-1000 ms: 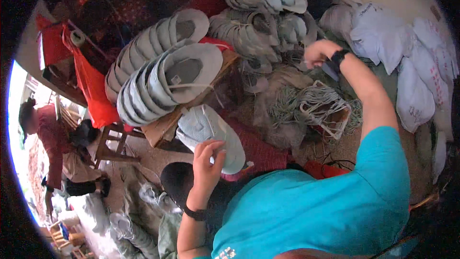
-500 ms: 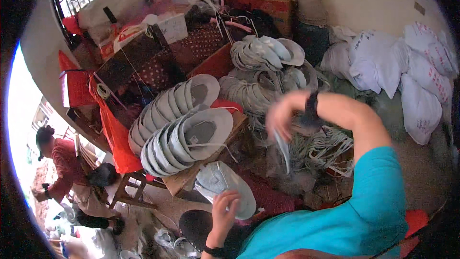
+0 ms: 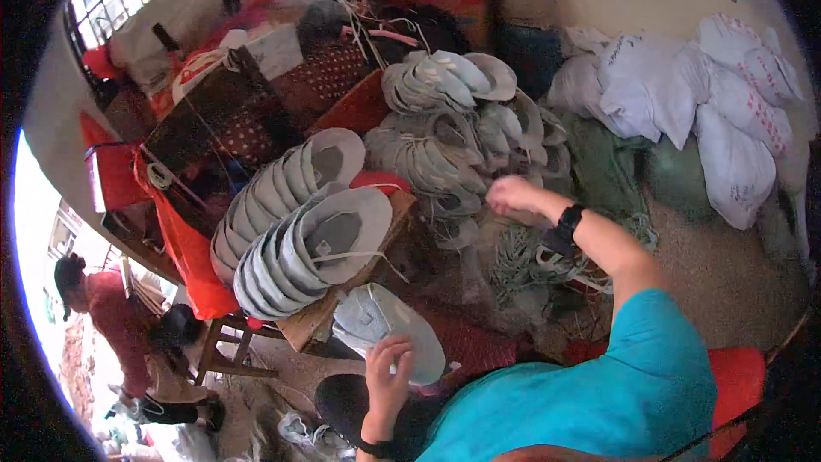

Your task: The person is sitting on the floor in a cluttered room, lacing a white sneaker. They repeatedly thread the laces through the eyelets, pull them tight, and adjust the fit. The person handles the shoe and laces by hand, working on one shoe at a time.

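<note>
left hand (image 3: pixel 389 379) curls at the near hat (image 3: pixel 386 315), perhaps steadying it; whether it or right hand (image 3: pixel 515 195) pinches, i cannot tell.

Bears, on a brown wooden tabletop (image 3: pixel 301 329), two slanting rows of nested pale-grey fabric bucket hats (image 3: pixel 363 218), tipped over with their openings toward the tabletop's right end; shows bare wood along the near edge. Carries, on a grey-brown floor (image 3: pixel 701 269) around that tabletop, a brown wooden stool with barred legs (image 3: pixel 239 368) just to its left, crumpled white plastic bags (image 3: pixel 184 441) farther left and nearer, and a bulging dark-green sack (image 3: pixel 680 175) well to its right.
</note>
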Demonstrator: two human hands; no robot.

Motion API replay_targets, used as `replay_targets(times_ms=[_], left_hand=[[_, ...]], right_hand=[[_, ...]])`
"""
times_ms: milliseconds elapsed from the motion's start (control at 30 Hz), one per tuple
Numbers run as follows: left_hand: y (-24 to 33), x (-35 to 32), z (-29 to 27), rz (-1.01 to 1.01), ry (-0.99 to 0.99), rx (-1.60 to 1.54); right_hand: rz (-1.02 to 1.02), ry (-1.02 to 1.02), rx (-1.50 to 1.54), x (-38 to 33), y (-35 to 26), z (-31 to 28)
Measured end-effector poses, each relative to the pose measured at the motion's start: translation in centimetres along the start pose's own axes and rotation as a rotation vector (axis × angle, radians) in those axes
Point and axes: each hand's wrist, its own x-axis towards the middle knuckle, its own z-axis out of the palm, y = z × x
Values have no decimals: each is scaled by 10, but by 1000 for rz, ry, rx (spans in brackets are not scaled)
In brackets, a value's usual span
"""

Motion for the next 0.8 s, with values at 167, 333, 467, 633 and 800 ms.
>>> replay_targets(times_ms=[167, 333, 467, 633, 800], left_hand=[[-2, -15, -1, -106, 34, -27], [5, -7, 2, -168, 9, -40], [3, -10, 7, -199, 26, -103], [-2, -6, 11, -202, -13, -72], [0, -6, 11, -228, -2, -92]], right_hand=[[45, -156, -1262, -48, 120, 18], [392, -88, -1149, -96, 261, 37], [396, -112, -1050, -111, 300, 37], [362, 50, -898, -117, 334, 20], [481, 332, -879, -100, 299, 33]])
